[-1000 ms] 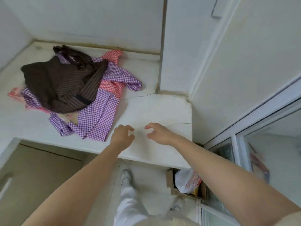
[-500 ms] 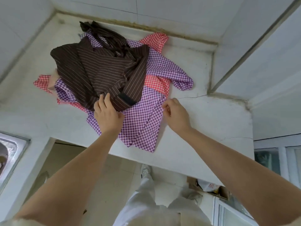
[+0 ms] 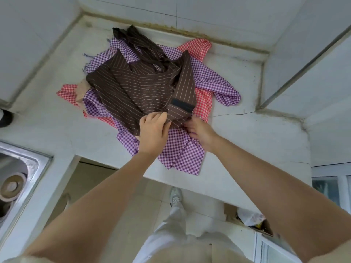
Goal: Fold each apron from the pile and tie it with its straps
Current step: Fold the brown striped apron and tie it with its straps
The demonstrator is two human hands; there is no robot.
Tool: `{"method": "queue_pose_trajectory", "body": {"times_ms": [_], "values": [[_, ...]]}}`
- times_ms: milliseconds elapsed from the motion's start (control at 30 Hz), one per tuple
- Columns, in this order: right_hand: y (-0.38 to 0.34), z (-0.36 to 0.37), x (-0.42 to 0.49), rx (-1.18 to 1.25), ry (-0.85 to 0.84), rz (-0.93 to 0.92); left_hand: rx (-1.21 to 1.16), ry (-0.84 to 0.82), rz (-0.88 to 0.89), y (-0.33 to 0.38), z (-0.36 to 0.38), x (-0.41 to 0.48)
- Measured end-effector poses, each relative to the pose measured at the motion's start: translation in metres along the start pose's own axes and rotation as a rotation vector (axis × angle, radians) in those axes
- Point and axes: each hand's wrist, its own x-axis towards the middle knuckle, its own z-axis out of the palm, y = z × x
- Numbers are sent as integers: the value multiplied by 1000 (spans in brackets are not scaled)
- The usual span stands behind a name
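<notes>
Fingers of left hand (image 3: 153, 130) and right hand (image 3: 199, 132) clamp the brown pinstriped cloth apron (image 3: 140, 88). Nothing folded or tied yet.

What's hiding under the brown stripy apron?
A purple checked apron and a red checked apron stick out from under the brown striped apron. Their middles are covered, so more could be hidden.

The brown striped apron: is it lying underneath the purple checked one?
No, the brown striped apron lies on top of the purple checked apron.
</notes>
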Motion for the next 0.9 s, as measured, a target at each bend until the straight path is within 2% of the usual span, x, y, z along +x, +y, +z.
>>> {"method": "queue_pose_trajectory", "body": {"times_ms": [67, 100, 167, 267, 333, 400, 467, 567, 633, 700, 767, 800, 900], "values": [[-10, -8, -16, 395, -76, -56, -25, 12, 95, 17, 1, -10], [-12, -12, -27, 496, -116, -115, -42, 4, 149, 29, 1, -17], [-11, -14, -49, 537, -128, -191, -73, -25, 254, 49, -1, -30], [14, -27, -75, 494, 73, -231, -198, -68, 335, 80, -5, -61], [39, -43, -96, 517, 159, -213, -332, -85, 305, 94, -4, -84], [66, -59, -124, 505, 161, -198, -388, -56, 186, 105, 0, -109], [97, -74, -160, 373, 147, -184, -347, 5, 86, 117, 7, -139], [139, -92, -209, 23, 53, -111, -370, -17, -41, 139, 12, -176], [166, -100, -238, -220, -30, -35, -369, -98, -125, 156, 14, -198], [192, -104, -261, -435, -64, 36, -357, -259, -227, 169, 21, -217], [217, -108, -279, -627, -84, 72, -456, -470, -437, 183, 31, -236], [224, -107, -282, -709, -113, 84, -538, -524, -580, 185, 35, -240], [251, -103, -308, -862, -164, 161, -799, -527, -857, 190, 48, -270]]}}
